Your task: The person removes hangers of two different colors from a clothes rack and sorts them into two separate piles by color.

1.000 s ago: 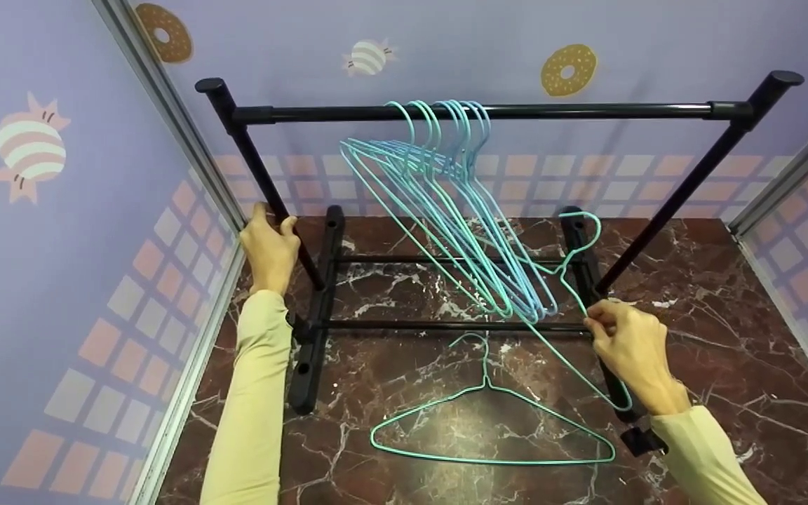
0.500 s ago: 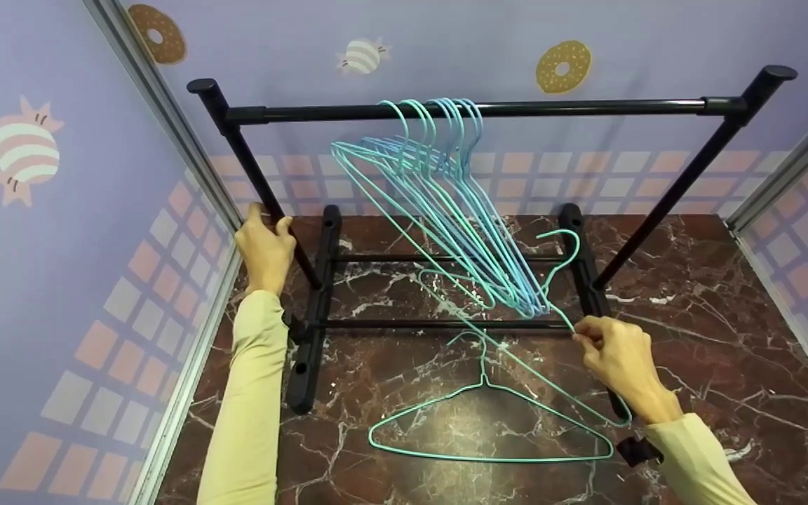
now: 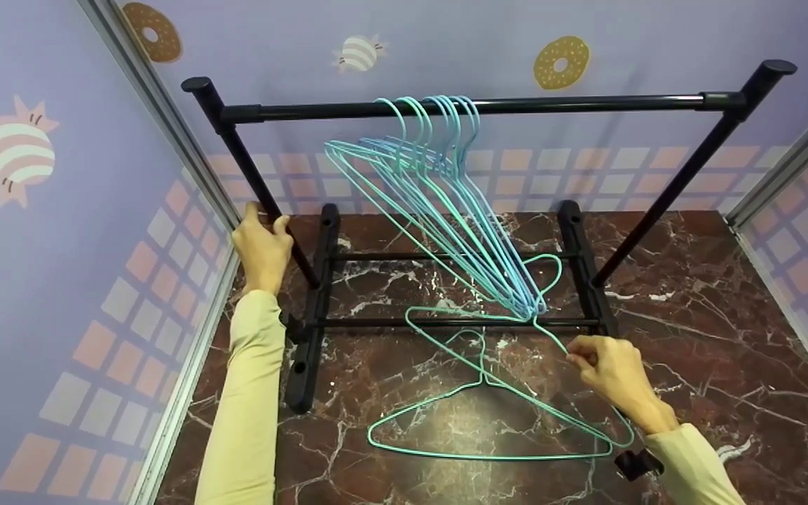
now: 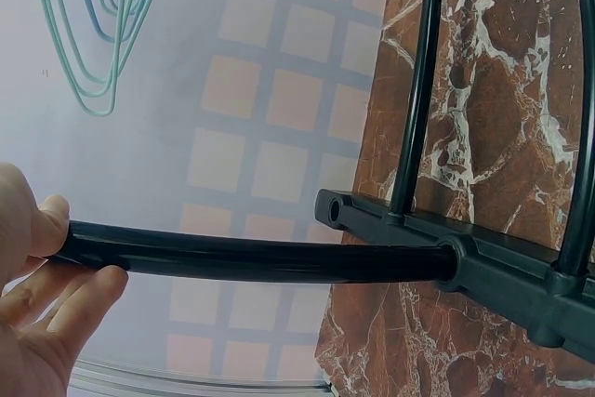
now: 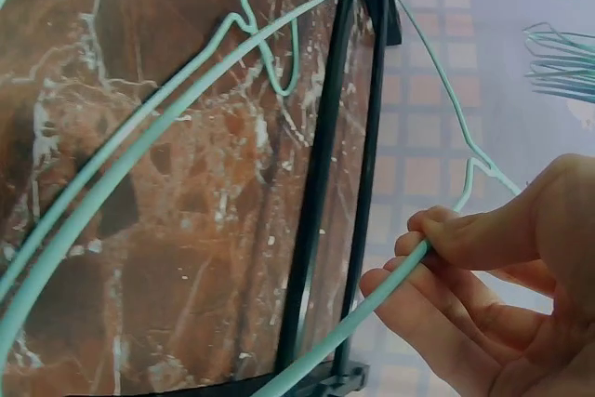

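Note:
My left hand [image 3: 262, 251] grips the left upright post of a black clothes rack [image 4: 270, 259], thumb on one side and fingers on the other. My right hand [image 3: 613, 372] pinches one sloping shoulder of a mint-green wire hanger [image 5: 356, 315] between thumb and fingers. In the head view this hanger is held in front of the rack, its hook pointing up and away. Several blue and green hangers [image 3: 509, 275] hang bunched on the top bar [image 3: 586, 104]. On the floor in front lies another green hanger [image 3: 488, 458], partly overlapped by the held one.
The rack's two feet, the left foot [image 3: 313, 365] among them, stand on a dark red marbled floor [image 3: 348, 470], joined by two low crossbars. Lilac walls [image 3: 460, 42] with printed sweets and tiles close in behind and at both sides.
My right hand has drawn the held hanger toward me and slightly left, from beside the hanging bunch to over the hanger on the floor. My left hand stays on the post.

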Demonstrator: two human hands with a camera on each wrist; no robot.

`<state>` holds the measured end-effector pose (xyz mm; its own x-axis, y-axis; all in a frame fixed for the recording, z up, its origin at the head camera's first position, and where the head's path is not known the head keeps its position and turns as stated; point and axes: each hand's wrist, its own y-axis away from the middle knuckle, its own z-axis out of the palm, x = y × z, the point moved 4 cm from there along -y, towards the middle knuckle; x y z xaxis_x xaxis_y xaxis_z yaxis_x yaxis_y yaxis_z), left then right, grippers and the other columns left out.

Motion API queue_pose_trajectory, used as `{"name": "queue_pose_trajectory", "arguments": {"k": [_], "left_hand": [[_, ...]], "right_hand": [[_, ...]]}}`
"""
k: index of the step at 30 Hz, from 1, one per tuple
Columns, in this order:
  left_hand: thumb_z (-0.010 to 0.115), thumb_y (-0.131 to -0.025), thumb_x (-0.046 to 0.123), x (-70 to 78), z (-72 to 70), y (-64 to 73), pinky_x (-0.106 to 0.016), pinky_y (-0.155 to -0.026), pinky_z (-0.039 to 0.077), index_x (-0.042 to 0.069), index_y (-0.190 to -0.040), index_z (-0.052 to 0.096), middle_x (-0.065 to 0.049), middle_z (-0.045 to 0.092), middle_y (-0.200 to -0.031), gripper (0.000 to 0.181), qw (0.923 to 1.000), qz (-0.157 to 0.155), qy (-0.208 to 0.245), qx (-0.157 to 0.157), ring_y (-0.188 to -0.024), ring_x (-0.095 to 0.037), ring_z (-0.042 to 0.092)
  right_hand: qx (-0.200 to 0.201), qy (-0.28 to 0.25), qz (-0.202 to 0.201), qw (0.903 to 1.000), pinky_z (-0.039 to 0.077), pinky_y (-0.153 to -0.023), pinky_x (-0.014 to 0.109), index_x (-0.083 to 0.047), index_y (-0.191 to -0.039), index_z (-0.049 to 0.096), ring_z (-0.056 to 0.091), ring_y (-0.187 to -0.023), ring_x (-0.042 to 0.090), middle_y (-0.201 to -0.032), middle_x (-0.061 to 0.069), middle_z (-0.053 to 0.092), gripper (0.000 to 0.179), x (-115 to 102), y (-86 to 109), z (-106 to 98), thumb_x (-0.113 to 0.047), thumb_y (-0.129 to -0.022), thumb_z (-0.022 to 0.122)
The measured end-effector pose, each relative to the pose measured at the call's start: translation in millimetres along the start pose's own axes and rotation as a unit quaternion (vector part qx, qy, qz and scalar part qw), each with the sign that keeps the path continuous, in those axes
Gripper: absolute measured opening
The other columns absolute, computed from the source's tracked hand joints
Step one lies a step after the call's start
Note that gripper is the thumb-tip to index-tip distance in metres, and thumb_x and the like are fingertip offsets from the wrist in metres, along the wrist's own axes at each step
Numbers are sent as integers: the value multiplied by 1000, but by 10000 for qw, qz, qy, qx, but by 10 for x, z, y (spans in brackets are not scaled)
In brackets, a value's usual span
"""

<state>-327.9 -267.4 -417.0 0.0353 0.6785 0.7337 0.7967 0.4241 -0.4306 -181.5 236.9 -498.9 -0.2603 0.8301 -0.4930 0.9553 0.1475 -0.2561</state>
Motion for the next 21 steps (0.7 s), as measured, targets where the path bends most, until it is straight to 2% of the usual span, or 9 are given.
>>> {"name": "queue_pose_trajectory", "arguments": {"k": [5,8,15,21], "left_hand": [[73,-91,11,-5,10,1,-53,-96,46,-4,-109,63,-25,74,-101,26,10000,-59,-27,11,-102,-49,66],[73,-91,12,-7,15,2,-53,-99,44,-3,-109,63,-25,74,-101,26,10000,-76,-45,8,-104,-49,65],[72,-92,12,-1,9,1,-53,-101,42,-4,-110,62,-24,74,-103,26,10000,-63,-21,-17,-106,-49,64],[71,-92,10,1,6,-2,-53,-100,43,-3,-109,62,-24,74,-103,24,9999,-89,47,-41,-107,-49,64]], "right_hand": [[-272,-78,-75,9996,49,-58,38,-12,-79,76,61,-56,7,-66,-2,72,11,10,42,51,-1,-80,80],[-411,-99,-126,9990,46,-55,35,-15,-78,75,56,-53,3,-60,-4,67,13,5,65,88,-3,-80,80],[-895,-363,-271,9950,49,-53,29,-15,-78,76,61,-54,4,-64,-5,70,11,-14,115,207,-6,-83,78],[-1260,-511,-414,9898,46,-53,24,-15,-79,75,58,-54,-1,-65,-7,70,8,-12,156,278,-9,-84,78]]}}
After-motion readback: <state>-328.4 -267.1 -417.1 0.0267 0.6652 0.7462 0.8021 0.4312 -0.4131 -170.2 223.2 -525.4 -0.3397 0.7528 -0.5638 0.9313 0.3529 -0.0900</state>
